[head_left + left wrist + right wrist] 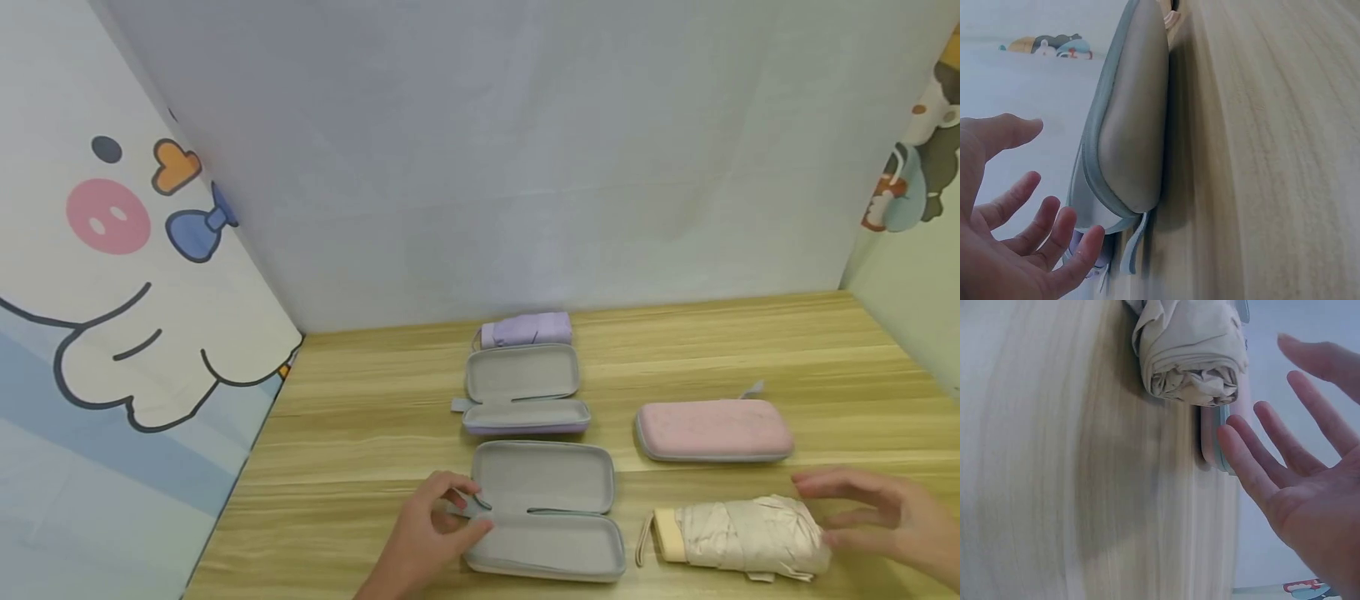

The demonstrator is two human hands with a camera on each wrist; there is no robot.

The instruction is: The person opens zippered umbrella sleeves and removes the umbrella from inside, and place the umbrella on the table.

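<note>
My left hand (pixel 429 527) is spread at the left end of an unzipped case (pixel 546 546) with a grey lining, fingers and thumb apart. In the left wrist view the cream outside of this case (pixel 1135 119) stands beside the loosely bent fingers (pixel 1054 228), a grey tab hanging at its end. A folded cream umbrella (pixel 750 535) lies to the right of the case, its pale yellow handle and wrist strap pointing left. Off the umbrella's right end hovers my right hand (pixel 885 517), fingers apart and holding nothing. The rolled fabric end of the umbrella (pixel 1194 375) faces that hand.
Behind the near case lies a second unzipped case (pixel 525 415) with a purple outside and grey lining. A folded purple umbrella (pixel 528 329) rests at the back against the cloth. The closed pink case (pixel 714 431) sits behind the cream umbrella. Printed cloth walls (pixel 525 167) border the wooden table (pixel 360 433).
</note>
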